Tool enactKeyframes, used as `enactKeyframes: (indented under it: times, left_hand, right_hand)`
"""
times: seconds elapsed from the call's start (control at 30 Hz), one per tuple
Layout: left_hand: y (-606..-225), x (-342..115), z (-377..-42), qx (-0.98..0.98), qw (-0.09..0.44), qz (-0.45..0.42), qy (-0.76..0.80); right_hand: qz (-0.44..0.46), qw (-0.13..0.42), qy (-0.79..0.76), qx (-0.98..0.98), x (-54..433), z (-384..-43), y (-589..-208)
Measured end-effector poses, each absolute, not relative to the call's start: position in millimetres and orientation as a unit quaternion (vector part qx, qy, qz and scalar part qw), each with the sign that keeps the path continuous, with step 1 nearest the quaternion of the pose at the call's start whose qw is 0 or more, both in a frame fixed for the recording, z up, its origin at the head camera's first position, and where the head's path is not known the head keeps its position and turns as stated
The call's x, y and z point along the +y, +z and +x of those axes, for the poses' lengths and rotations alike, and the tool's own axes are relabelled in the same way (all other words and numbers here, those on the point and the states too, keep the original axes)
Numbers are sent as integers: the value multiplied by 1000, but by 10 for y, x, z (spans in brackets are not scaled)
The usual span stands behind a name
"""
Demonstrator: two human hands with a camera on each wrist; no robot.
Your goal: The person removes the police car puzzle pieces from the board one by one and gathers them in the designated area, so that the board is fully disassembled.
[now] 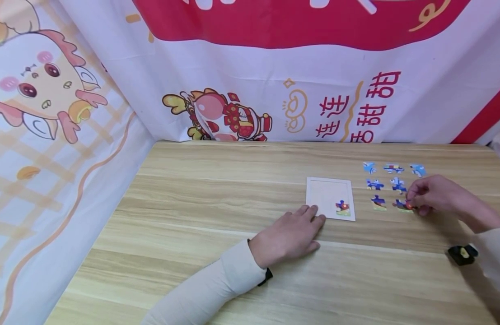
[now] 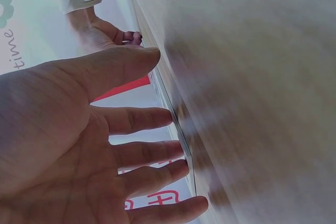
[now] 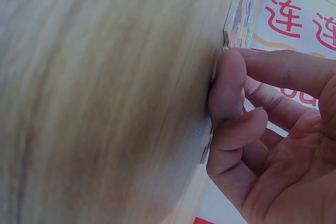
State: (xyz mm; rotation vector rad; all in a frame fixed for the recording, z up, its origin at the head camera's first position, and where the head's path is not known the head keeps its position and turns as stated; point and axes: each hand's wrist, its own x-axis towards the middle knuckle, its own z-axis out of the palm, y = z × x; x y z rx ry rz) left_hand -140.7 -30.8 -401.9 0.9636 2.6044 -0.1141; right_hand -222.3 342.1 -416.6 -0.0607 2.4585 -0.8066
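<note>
A white puzzle tray (image 1: 325,198) lies flat on the table, with one jigsaw piece (image 1: 343,208) in its lower right corner. My left hand (image 1: 290,234) rests at the tray's near left edge, fingers spread and straight in the left wrist view. On the right, thumb and fingers of my right hand (image 1: 438,196) pinch at the right end of a dark jigsaw piece (image 1: 402,205) in the nearest row. The curled fingers hide part of that piece. Just beyond them in the right wrist view, the edge of another jigsaw piece (image 3: 206,150) shows.
Several loose jigsaw pieces lie in rows right of the tray, among them a blue piece (image 1: 369,168) at the back and a dark piece (image 1: 378,202) nearer. The wooden table (image 1: 217,189) meets a printed cloth (image 1: 241,67) at its back edge.
</note>
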Motion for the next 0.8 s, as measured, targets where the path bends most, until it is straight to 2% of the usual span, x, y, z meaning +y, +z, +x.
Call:
enactKeyframes:
  times: [0.3,0.43,0.6,0.8]
  left_hand:
    - [-4013,-300,-1400,922,184,338,-39]
    - [-4015,-296,-1397,922,183,339,-41]
    - [-4015,-297,-1399,921,171,347,-41]
    - [-4025,-300,-1402,921,156,354,-44]
  right_hand:
    - [-26,273,-300,913,3419,-2220,-4162]
    - [-36,251,-289,923,3353,-2192,-4136]
    - [-61,212,-284,933,3102,-2158,-4087]
    - [-89,208,-307,925,2763,-2160,-4065]
